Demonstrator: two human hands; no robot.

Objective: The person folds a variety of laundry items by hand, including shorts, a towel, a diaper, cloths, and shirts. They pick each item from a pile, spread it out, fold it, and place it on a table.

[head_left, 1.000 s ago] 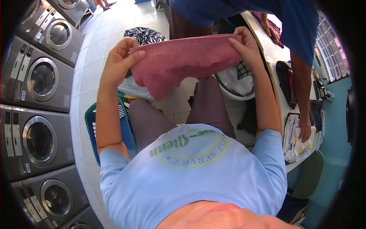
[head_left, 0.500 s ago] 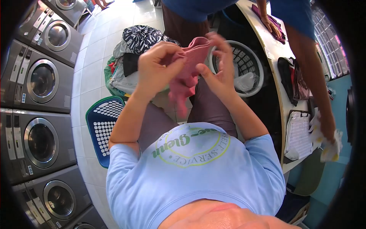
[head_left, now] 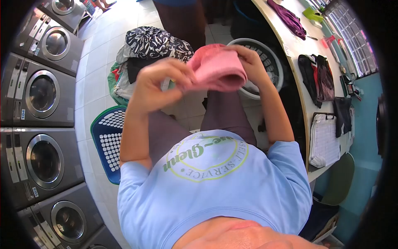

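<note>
At centre-left of the frame the left hand (head_left: 155,85) pinches one end of the folded pink cloth (head_left: 217,68); the right hand (head_left: 248,62), upper centre, is curled over the other end. A loosened pinch could likely let the fold fall open over the grey basket (head_left: 273,62)

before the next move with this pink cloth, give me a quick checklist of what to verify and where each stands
1. Left hand has the pink cloth: ok, fingers pinch its left edge.
2. Right hand has the cloth: ok, it grips the right side.
3. Cloth folded compactly: ok, bunched into a small bundle between the hands; evenness of the edges cannot tell.
4. Cloth off the floor: ok, held up above the knees.
5. Room in the white basket: cannot tell, mostly hidden behind the hands.
6. Free spot on the counter: ok, bare patch between the purple garment and the dark clothes.
</note>
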